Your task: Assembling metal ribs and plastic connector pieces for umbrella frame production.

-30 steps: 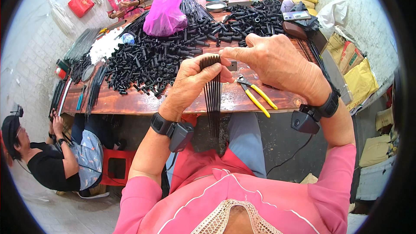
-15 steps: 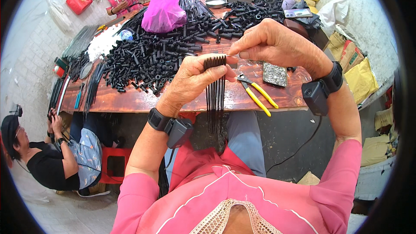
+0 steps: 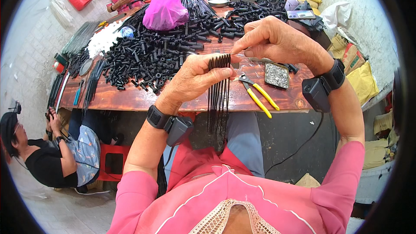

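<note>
Above wooden table (image 3: 130,99), left hand (image 3: 195,80) grips thin black rods (image 3: 218,99).

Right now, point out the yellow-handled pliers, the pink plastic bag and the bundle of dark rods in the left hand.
yellow-handled pliers (image 3: 259,96), head view, on a yellow handle.
pink plastic bag (image 3: 167,6), head view, mid body.
bundle of dark rods (image 3: 218,97), head view, on the rods below the left hand (image 3: 195,78).

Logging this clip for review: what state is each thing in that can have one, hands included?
left hand: shut on the bundle of thin black rods, which hangs upright
right hand: fingertips pinched at the bundle's top
yellow-handled pliers: lying on the table, handles apart
small tray of metal bits: filled, flat on the table
pink plastic bag: standing, bulging
black tubes: loosely heaped
</note>
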